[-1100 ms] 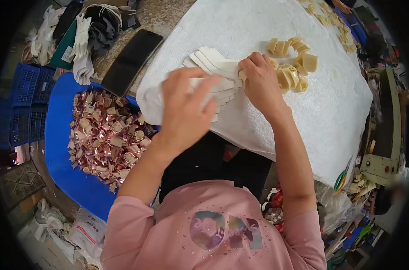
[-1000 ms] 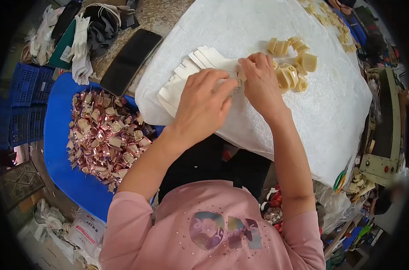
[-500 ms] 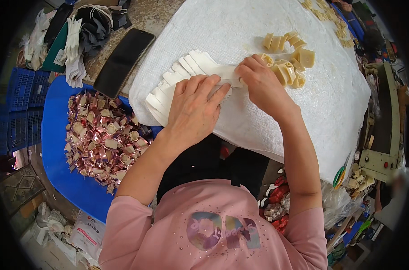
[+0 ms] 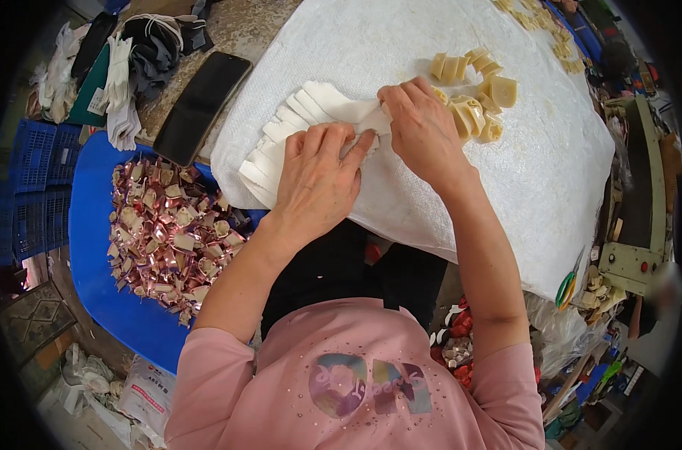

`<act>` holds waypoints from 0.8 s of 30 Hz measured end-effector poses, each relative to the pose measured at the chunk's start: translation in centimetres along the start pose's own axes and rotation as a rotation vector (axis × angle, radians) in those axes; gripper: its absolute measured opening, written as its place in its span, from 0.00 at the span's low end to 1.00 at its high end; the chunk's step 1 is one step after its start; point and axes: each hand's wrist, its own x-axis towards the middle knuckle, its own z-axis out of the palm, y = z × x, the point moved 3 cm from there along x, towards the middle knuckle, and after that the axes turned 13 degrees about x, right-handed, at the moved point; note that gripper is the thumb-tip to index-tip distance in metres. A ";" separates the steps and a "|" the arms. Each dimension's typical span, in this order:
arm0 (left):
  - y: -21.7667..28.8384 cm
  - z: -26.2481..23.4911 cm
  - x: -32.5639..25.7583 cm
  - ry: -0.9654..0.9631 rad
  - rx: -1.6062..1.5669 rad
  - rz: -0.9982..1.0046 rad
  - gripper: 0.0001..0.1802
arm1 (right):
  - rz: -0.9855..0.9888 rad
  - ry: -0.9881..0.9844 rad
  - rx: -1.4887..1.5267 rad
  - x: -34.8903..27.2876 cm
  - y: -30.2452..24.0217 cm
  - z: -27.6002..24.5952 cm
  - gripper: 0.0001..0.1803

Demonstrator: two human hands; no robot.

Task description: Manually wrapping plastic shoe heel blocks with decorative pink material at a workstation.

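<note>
A row of overlapping white strips (image 4: 317,103) fans out over the white woven sheet on the table. My left hand (image 4: 316,180) lies on the near side of the fan, its fingers bent down onto the strips and its thumb close to the index finger. To its right, my right hand (image 4: 425,133) has its fingers closed on the right end of a white strip. The fingertips hide that end. Just beyond my right hand sit several cream-coloured curled pieces (image 4: 470,114), some rolled and some bundled.
At my left is a blue tub (image 4: 93,247) full of shiny pink-and-beige pieces (image 4: 177,232). A black phone (image 4: 202,109) lies by the sheet (image 4: 536,195). Green-and-orange-handled scissors (image 4: 566,289) hang at the sheet's right edge. Further right stands a pale green machine (image 4: 629,266).
My right hand has shifted slightly left and away from me, still on the strip's end. My left hand stays on the fan, its fingers slightly more bent. The view has shifted a little.
</note>
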 end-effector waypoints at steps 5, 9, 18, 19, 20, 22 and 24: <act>0.1 0.2 0.1 0.037 0.047 0.040 0.29 | -0.071 0.436 0.036 1.2 -1.0 -3.3 0.10; -0.2 -0.7 0.2 -0.045 0.001 0.017 0.29 | -0.071 0.466 0.067 1.4 -2.0 -8.2 0.16; 1.9 -3.5 1.2 0.040 -0.515 0.164 0.25 | -0.187 0.233 0.153 -7.8 -3.4 -5.8 0.19; 2.1 -3.0 0.6 -0.115 -0.843 -0.083 0.25 | -0.174 0.240 0.143 -8.2 -3.1 -5.7 0.19; 2.4 -2.2 0.2 -0.281 -1.156 -0.342 0.24 | -0.125 0.216 0.280 -8.7 -2.6 -5.7 0.20; 3.0 -0.7 0.1 -0.194 -1.339 -0.386 0.23 | -0.066 0.203 0.411 -9.3 -1.6 -5.5 0.22; 3.2 -0.6 -0.2 -0.063 -1.541 -0.563 0.23 | 0.223 0.534 0.300 -9.2 1.6 -6.2 0.22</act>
